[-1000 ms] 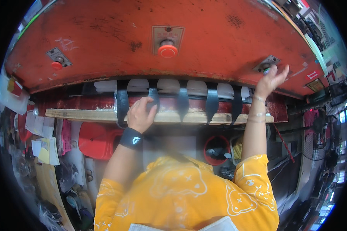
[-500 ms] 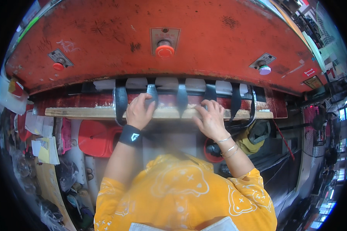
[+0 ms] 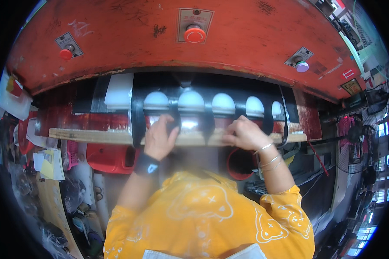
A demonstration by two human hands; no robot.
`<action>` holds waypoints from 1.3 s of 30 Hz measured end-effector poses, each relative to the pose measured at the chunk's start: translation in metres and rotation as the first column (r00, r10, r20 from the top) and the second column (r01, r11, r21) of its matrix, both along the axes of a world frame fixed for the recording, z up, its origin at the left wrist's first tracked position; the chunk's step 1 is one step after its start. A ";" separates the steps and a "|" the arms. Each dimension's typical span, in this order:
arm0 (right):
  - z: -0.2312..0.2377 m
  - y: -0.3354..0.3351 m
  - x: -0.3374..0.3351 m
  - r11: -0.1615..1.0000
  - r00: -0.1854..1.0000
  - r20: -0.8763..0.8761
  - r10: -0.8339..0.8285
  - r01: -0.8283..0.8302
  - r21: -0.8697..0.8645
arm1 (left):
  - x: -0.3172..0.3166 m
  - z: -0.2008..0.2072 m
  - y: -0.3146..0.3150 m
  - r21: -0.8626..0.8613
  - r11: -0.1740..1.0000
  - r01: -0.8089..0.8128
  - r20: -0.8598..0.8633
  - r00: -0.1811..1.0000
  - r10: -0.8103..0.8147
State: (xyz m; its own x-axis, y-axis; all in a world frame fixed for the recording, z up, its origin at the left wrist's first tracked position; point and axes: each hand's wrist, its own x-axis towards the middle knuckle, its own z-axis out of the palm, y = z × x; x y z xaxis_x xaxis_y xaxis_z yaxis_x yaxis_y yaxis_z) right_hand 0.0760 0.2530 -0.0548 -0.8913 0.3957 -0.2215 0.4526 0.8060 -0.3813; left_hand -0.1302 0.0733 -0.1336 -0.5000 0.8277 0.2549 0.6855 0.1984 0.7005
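Note:
A black sheet (image 3: 153, 82) with rounded cut-outs lies on a dark red board beneath the red machine. Its strips hang over the light wooden edge (image 3: 95, 134) nearest me. My left hand (image 3: 159, 138) has its thumb and fingers closed around one strip (image 3: 173, 118), at the wooden edge. Further right, my right hand (image 3: 247, 134) is curled at the same edge with its fingers bent by another strip (image 3: 241, 111); its fingertips are partly hidden. Through the cut-outs a white surface (image 3: 191, 100) shows.
The red machine panel (image 3: 129, 43) overhangs the board, with a red push button (image 3: 194, 34) at its middle and smaller ones at both sides. Below the board stand a red plastic stool (image 3: 110, 157) and a red bucket (image 3: 240, 172). A fan (image 3: 350, 146) is at right.
The gap between the machine panel and the wooden edge has widened, so more of the black sheet and its cut-outs shows. Both hands have come slightly toward me.

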 end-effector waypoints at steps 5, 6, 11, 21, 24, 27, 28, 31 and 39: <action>0.006 0.005 -0.059 0.978 0.898 -0.405 -0.174 0.205 0.034 | 0.008 0.045 -0.040 -0.409 0.903 0.133 0.002 0.989 -0.145; -0.005 -0.004 -0.076 0.964 0.889 -0.450 -0.085 0.188 0.188 | 0.003 0.051 -0.038 -0.281 0.958 0.052 -0.022 0.998 -0.061; -0.046 -0.062 -0.133 0.928 0.887 -0.455 -0.081 0.234 0.291 | -0.016 0.046 -0.022 -0.169 0.986 -0.010 -0.264 0.964 -0.035; -0.008 -0.067 -0.036 0.989 0.834 -0.532 -0.148 0.121 -0.085 | -0.006 0.022 -0.091 -0.267 0.964 -0.002 -0.392 0.914 -0.107; -0.021 -0.073 -0.031 0.967 0.862 -0.482 -0.155 0.232 0.102 | -0.006 0.026 -0.092 -0.309 0.951 -0.012 -0.387 0.915 -0.114; -0.030 -0.077 -0.037 0.941 0.884 -0.445 -0.147 0.263 0.213 | -0.005 0.027 -0.092 -0.294 0.956 -0.007 -0.377 0.920 -0.110; -0.031 -0.078 -0.039 0.932 0.895 -0.424 -0.140 0.264 0.249 | -0.005 0.027 -0.092 -0.292 0.957 0.000 -0.360 0.927 -0.109; -0.032 -0.079 -0.043 0.926 0.903 -0.411 -0.123 0.254 0.280 | -0.007 0.024 -0.091 -0.288 0.958 0.004 -0.337 0.936 -0.105; -0.028 -0.021 -0.026 0.931 0.768 -0.610 -0.195 0.341 0.131 | -0.011 0.047 -0.070 0.012 0.997 0.073 -0.153 0.986 -0.071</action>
